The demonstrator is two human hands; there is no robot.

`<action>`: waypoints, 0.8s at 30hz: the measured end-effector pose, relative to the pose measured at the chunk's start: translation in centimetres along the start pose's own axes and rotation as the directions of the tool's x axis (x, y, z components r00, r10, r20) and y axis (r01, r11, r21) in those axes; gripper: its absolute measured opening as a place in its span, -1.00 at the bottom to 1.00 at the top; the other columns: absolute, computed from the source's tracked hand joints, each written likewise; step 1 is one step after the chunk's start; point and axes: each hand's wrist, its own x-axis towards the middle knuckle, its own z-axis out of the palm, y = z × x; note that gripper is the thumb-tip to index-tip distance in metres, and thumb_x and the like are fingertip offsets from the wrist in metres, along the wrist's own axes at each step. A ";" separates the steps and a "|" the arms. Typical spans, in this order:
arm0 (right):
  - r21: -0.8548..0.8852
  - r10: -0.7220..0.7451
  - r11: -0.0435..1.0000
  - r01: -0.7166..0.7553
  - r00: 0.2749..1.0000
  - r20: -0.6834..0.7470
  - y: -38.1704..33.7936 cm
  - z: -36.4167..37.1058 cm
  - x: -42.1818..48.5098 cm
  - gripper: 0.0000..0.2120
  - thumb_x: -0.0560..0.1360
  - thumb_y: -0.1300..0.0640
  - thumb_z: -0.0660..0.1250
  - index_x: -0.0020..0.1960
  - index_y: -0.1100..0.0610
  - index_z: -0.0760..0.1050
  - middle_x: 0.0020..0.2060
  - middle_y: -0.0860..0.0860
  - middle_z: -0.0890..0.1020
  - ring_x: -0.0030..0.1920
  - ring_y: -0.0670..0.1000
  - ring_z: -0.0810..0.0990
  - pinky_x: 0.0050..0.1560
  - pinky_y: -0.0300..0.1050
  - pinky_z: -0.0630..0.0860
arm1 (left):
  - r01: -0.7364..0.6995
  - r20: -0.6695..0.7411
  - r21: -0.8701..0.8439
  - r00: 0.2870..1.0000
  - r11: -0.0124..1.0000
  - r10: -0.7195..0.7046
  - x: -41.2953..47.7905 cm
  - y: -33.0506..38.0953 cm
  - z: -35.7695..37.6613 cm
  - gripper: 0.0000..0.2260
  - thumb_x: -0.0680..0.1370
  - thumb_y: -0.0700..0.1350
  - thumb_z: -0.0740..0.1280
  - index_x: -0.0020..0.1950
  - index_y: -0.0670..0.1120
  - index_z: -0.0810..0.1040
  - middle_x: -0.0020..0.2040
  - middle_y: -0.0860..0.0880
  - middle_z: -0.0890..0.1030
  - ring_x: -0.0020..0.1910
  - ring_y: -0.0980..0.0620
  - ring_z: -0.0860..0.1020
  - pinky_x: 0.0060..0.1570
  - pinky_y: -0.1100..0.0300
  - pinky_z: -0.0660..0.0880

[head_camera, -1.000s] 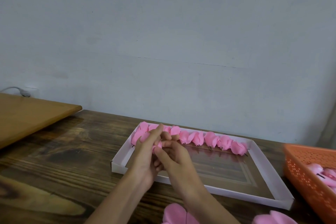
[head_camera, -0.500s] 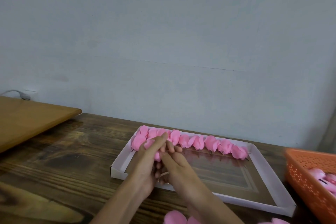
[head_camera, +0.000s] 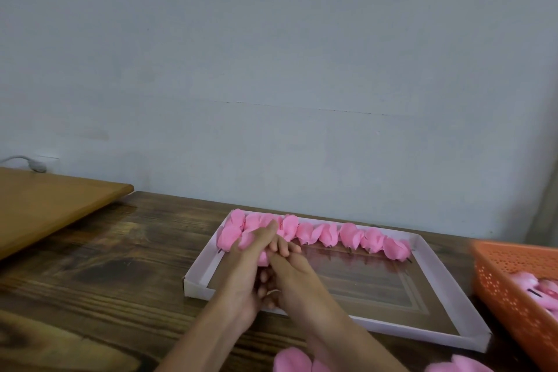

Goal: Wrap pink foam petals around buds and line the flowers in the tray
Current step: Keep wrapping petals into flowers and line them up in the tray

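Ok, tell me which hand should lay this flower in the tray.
Probably left: the left hand holds the flower, nearest the row's left end in the tray; the right hand sits farther back.

The left hand [head_camera: 241, 276] and right hand [head_camera: 294, 278] hide most of what seems a pink flower [head_camera: 263, 258].

Your dark plank surface [head_camera: 90, 266] is grained wood under a glossy varnish that throws back the light. The shallow white rectangular tray [head_camera: 422, 331] looks like matt cardboard. The pink foam flowers [head_camera: 347, 234] are soft and matt. The orange perforated basket [head_camera: 513, 290] is smooth plastic, and the lighter brown board [head_camera: 45, 202] is satin wood.
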 end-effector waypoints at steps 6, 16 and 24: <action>0.014 -0.116 0.993 0.116 0.993 0.016 -0.4 0.1 -0.4 -0.71 0.68 0.25 0.19 -0.13 0.00 0.55 -0.34 -0.09 0.64 -0.38 -0.08 0.55 -0.41 -0.21 0.46 | -0.143 -0.058 -0.050 0.988 0.988 0.140 0.1 -0.1 0.3 -0.54 0.42 0.27 0.54 -0.36 -0.03 0.47 -0.10 -0.08 0.72 -0.06 -0.07 0.70 -0.56 0.28 0.31; -0.016 0.031 0.999 -0.030 0.999 0.029 -0.3 -0.6 -0.4 -0.69 0.73 0.08 0.17 -0.14 0.10 0.53 -0.47 -0.01 0.56 -0.45 0.00 0.53 -0.43 -0.16 0.41 | -0.158 0.011 -0.038 0.987 0.987 0.159 0.1 -0.4 0.3 -0.41 0.39 0.23 0.54 -0.19 -0.31 0.45 -0.08 -0.37 0.67 -0.35 -0.01 0.67 -0.62 0.28 0.36; -0.661 -0.258 0.716 0.223 0.965 0.047 -1.0 -2.1 -1.4 -0.83 0.74 0.06 0.09 0.12 0.04 0.44 0.02 -0.02 0.62 -0.01 0.01 0.61 -0.06 -0.04 0.53 | -0.239 -0.156 -0.083 0.962 0.967 0.224 0.9 -0.5 -0.1 -0.54 0.47 0.20 0.47 -0.28 -0.21 0.62 -0.24 -0.12 0.72 -0.10 -0.15 0.73 -0.13 0.02 0.62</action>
